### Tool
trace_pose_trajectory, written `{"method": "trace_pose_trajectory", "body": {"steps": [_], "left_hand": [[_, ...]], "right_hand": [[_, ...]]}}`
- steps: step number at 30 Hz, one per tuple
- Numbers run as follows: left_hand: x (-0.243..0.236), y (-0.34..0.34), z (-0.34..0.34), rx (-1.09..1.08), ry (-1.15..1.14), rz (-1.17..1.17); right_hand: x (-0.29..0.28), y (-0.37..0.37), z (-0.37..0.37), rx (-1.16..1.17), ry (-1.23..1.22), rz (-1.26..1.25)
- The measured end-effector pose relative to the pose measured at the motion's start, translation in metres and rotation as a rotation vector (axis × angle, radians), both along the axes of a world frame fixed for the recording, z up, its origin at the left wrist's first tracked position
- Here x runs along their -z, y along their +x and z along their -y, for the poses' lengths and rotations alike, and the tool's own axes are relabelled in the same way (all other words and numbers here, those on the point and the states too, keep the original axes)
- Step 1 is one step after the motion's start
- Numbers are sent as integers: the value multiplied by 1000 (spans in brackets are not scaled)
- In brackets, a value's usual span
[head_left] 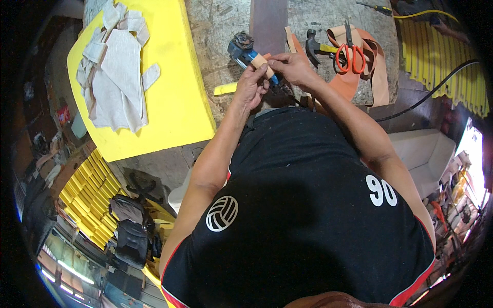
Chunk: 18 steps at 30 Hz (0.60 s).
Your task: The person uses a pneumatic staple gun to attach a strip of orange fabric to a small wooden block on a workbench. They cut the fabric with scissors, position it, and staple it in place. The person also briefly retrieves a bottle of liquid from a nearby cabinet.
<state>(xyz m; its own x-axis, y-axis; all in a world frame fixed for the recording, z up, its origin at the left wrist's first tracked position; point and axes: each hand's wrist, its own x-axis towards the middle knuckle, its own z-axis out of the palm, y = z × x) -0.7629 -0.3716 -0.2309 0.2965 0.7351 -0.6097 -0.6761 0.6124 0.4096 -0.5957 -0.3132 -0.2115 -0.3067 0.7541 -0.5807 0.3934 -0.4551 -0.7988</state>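
My left hand [252, 86] is closed on a blue and black power tool [245, 55], with its thumb on a tan strip [261, 63] around the tool's body. My right hand [290, 66] pinches at that strip near the tool's upper right side; what exactly lies between its fingertips is hard to make out. The tool rests over the worn wooden bench [215, 25]. Just right of my hands lie a hammer [311, 46], orange-handled scissors [358, 59] and tan and orange bands [380, 87].
A yellow foam sheet [179, 102] carries pale fabric pieces [120, 77] at the left. A screwdriver [382, 9] lies at top right, beside yellow foam strips [431, 51] and a black hose [431, 90]. A chair [131, 236] and yellow stacks [87, 197] sit at lower left.
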Motion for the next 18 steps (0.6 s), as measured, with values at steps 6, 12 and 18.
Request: {"method": "trace_pose_trajectory", "body": {"steps": [6, 12, 18], "left_hand": [[-6, -7, 2, -24, -93, -69], [-17, -13, 9, -20, -107, -138], [-24, -17, 14, -1, -89, -233]], "right_hand": [[5, -17, 14, 112, 186, 83], [-12, -18, 7, -37, 21, 51], [-28, -23, 8, -144, 185, 85]]}}
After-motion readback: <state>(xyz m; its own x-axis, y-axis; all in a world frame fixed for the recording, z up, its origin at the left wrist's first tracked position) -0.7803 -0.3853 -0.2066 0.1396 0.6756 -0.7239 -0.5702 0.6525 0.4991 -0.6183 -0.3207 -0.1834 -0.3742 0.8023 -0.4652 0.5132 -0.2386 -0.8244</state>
